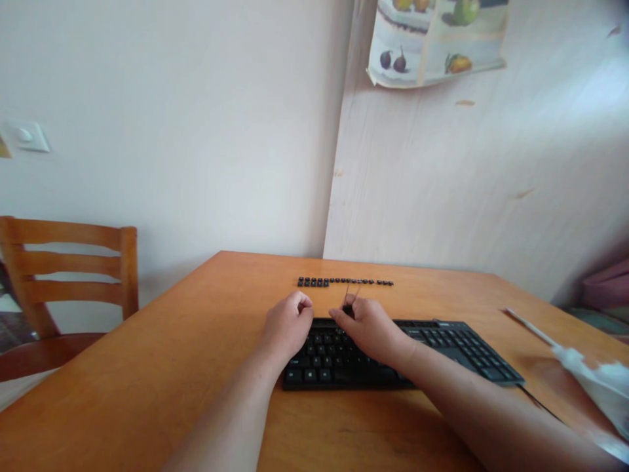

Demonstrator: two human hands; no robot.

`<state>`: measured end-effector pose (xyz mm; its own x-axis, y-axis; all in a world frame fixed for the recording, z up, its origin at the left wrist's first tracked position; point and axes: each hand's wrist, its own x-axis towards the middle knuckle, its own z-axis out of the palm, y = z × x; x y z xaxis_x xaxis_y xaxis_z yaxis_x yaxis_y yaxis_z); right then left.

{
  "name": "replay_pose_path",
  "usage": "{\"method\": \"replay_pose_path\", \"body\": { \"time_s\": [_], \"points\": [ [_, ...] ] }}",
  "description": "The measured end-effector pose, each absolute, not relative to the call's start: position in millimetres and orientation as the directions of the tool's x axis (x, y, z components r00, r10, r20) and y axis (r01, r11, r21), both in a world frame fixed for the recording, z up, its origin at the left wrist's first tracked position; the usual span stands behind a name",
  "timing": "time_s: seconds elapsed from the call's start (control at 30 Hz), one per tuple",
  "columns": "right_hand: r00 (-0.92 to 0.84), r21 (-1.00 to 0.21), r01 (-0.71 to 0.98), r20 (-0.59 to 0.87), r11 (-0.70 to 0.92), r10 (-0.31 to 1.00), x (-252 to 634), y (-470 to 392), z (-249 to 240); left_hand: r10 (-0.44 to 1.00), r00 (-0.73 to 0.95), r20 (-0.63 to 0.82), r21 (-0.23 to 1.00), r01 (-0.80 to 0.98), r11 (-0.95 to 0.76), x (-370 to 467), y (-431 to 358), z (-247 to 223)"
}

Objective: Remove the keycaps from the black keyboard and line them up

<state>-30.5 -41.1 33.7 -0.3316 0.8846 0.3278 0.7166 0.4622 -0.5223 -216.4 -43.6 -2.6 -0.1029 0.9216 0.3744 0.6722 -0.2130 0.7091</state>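
A black keyboard (344,375) lies on the wooden table in front of me, its upper left partly hidden by my hands. My left hand (288,322) is closed at the keyboard's upper left corner; whatever its curled fingers may hold is hidden. Over the upper keys, my right hand (371,326) pinches a wire keycap puller (348,299), with two thin wires pointing up and a dark part between the fingers. Behind the keyboard, loose black keycaps (314,282) are lined up, two rows at the left and a single row toward the right.
The wooden table (216,341) reaches back to the wall. A wooden chair (73,269) stands at the left. On the right lie a white, crumpled plastic-like item (597,380) and the keyboard's cable (538,401). A fruit picture (437,39) hangs on the wall.
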Motion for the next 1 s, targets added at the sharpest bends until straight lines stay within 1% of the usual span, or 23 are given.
{"method": "replay_pose_path", "body": {
  "time_s": [0.17,0.33,0.43,0.57,0.73,0.8,0.9,1.0],
  "points": [
    [-0.328,-0.523,0.709,0.35,0.474,0.877,-33.1,-41.9,28.5,0.915,-0.066,0.398,0.699,0.667,-0.257,-212.4,-45.6,-1.8],
    [-0.312,-0.58,0.668,0.351,0.466,0.883,-33.3,-39.1,26.0,0.918,-0.047,0.394,0.701,0.661,-0.267,-210.1,-48.7,1.8],
    [-0.308,-0.624,0.631,0.344,0.461,0.887,-32.9,-36.6,25.0,0.918,-0.004,0.397,0.652,0.705,-0.279,-208.1,-51.0,3.8],
    [-0.235,-0.666,0.633,0.32,0.394,0.918,-33.1,-36.8,25.0,0.9,0.089,0.427,0.582,0.735,-0.349,-205.9,-52.6,3.1],
    [-0.198,-0.715,0.586,0.33,0.382,0.923,-32.3,-38.2,25.8,0.887,0.151,0.437,0.541,0.743,-0.393,-205.2,-53.0,2.4],
    [-0.161,-0.754,0.551,0.324,0.357,0.932,-30.4,-36.2,25.6,0.893,0.144,0.427,0.539,0.752,-0.379,-205.0,-53.0,3.1],
    [-0.091,-0.838,0.45,0.302,0.309,0.949,-27.1,-32.4,25.2,0.902,0.137,0.409,0.547,0.754,-0.363,-204.9,-53.1,3.8],
    [-0.079,-0.883,0.347,0.308,0.316,0.948,-26.2,-31.6,25.2,0.9,0.123,0.419,0.578,0.728,-0.369,-204.5,-54.2,4.2]
  ]
}}
